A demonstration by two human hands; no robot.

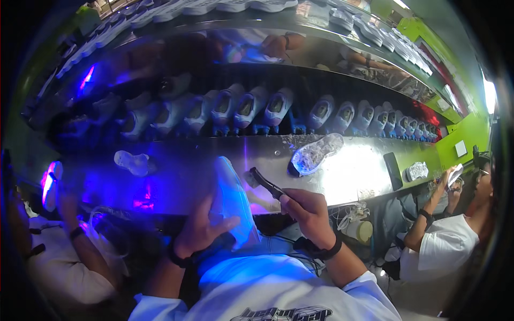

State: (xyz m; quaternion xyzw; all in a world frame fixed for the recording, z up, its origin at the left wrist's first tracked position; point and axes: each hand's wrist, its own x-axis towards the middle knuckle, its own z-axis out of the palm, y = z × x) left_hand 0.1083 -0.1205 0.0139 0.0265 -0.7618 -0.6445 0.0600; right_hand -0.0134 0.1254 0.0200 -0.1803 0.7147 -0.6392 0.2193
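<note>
My left hand grips a shoe upper near its lower end. The upper stands tilted over the bench's near edge and glows blue under the light. In my right hand is a dark-handled brush. Its head points up and left, a little to the right of the upper and apart from it. A shoe sole with a mottled, shiny inner face lies on the bench beyond the brush. Farther left on the metal bench lies a smaller pale sole.
A row of shoe uppers on blue holders runs behind the bench. White soles line the shelf above. A dark flat object and a pale crumpled bundle sit at right. Co-workers flank me, one right, one left.
</note>
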